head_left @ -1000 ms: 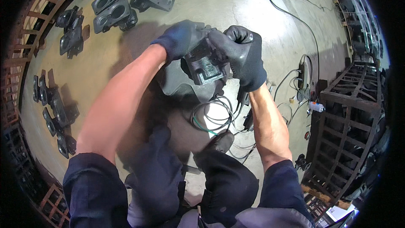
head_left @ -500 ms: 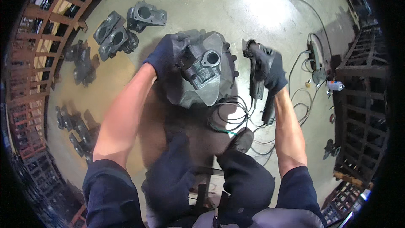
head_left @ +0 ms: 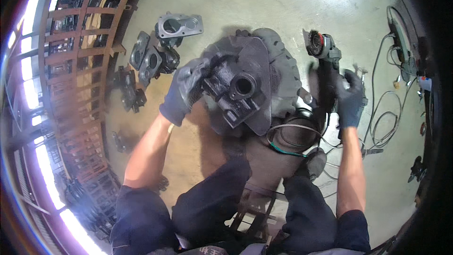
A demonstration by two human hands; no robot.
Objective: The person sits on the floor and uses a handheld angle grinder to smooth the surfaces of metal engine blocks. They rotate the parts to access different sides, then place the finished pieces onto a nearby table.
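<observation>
My left hand (head_left: 191,82), in a dark glove, is closed around the left side of a black cast-metal housing (head_left: 243,87) with a round flanged hole. This casting rests on a flat plate over a large dark round stand (head_left: 283,73). To the right, an angle grinder (head_left: 327,59) with a wire cup brush (head_left: 315,43) lies beside the stand, its body blurred. My right hand (head_left: 349,94), also gloved, is just right of the grinder's body with its fingers apart. A second dark tool (head_left: 362,99) shows partly behind that hand.
Several grey castings (head_left: 179,26) lie on the floor at the far left, with darker parts (head_left: 130,89) nearer. Rusty metal racks (head_left: 85,33) line the left side. Cables (head_left: 292,127) coil by my shoe (head_left: 314,163), and a power strip (head_left: 398,42) lies at the right.
The view has turned left, so things sit farther right. My right hand has come off the grinder and moved right and nearer; my left hand stays on the casting.
</observation>
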